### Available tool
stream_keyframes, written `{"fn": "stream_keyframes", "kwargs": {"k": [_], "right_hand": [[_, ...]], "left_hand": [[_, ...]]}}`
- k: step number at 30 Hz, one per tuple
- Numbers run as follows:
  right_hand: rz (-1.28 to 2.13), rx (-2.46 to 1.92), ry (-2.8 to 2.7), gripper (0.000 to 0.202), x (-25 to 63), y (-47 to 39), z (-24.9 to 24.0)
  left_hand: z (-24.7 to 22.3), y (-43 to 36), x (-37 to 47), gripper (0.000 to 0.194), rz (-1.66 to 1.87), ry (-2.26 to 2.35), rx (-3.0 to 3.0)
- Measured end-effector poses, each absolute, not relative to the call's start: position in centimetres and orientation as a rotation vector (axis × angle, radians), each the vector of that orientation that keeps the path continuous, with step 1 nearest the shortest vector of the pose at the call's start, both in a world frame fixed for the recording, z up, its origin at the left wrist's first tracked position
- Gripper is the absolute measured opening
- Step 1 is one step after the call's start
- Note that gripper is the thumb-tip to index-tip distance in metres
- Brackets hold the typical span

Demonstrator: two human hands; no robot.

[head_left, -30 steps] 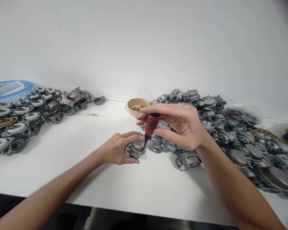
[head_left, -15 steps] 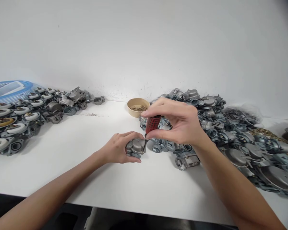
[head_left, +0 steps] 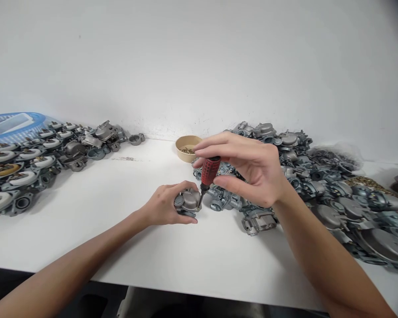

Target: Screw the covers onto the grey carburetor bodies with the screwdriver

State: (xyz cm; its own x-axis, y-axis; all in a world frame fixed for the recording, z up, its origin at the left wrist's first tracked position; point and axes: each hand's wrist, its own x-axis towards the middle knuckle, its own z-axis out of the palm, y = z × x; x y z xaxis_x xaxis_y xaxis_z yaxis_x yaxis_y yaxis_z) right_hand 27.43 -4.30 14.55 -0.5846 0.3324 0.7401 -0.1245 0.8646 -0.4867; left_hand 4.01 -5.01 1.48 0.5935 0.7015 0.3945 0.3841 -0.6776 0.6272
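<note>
My left hand (head_left: 166, 205) grips a small grey metal carburetor (head_left: 189, 201) against the table, thumb and fingers on either side of it. A screwdriver (head_left: 210, 171) with a red, black-ringed handle leans slightly, its tip at the carburetor's right corner. Around the top of that handle curl the fingers of my right hand (head_left: 248, 165), with the thumb close to its right side. The screw under the tip is too small to make out. Just right of the held carburetor lie more carburetors (head_left: 223, 198), partly behind my right hand.
A tan bowl (head_left: 188, 143) with small brass-coloured screws stands near the wall. Many carburetors (head_left: 331, 216) are heaped on the right, beside a clear bag (head_left: 338, 157) of dark parts. Rows of parts with white rings (head_left: 21, 178) and a blue basket (head_left: 36, 117) occupy the left.
My right hand has shifted slightly right and its thumb has loosened from the lower handle, so more of the screwdriver shows. The left hand and carburetor have hardly moved.
</note>
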Motion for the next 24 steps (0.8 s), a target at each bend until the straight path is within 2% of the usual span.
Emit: {"fn": "stream_keyframes", "kwargs": {"k": [2,8,13,19,24], "right_hand": [[0.681,-0.171,-2.127,0.041,27.62,-4.40,14.69],[0.443,-0.137,-2.069,0.026,27.31,-4.08,14.78],[0.649,-0.133,-2.126,0.040,27.33,-4.29,14.70],[0.506,-0.134,-2.068,0.030,27.16,-4.08,14.51],[0.701,-0.123,-2.138,0.036,27.24,-4.21,14.58]], "left_hand": [[1.58,-5.07,4.04,0.068,0.863,0.867,2.326],[1.50,-5.03,4.05,0.067,0.882,0.893,2.329],[1.70,-5.05,4.10,0.066,0.872,0.908,2.340],[1.55,-4.96,4.03,0.065,0.888,0.937,2.373],[1.75,-4.93,4.07,0.065,0.876,0.919,2.362]]}}
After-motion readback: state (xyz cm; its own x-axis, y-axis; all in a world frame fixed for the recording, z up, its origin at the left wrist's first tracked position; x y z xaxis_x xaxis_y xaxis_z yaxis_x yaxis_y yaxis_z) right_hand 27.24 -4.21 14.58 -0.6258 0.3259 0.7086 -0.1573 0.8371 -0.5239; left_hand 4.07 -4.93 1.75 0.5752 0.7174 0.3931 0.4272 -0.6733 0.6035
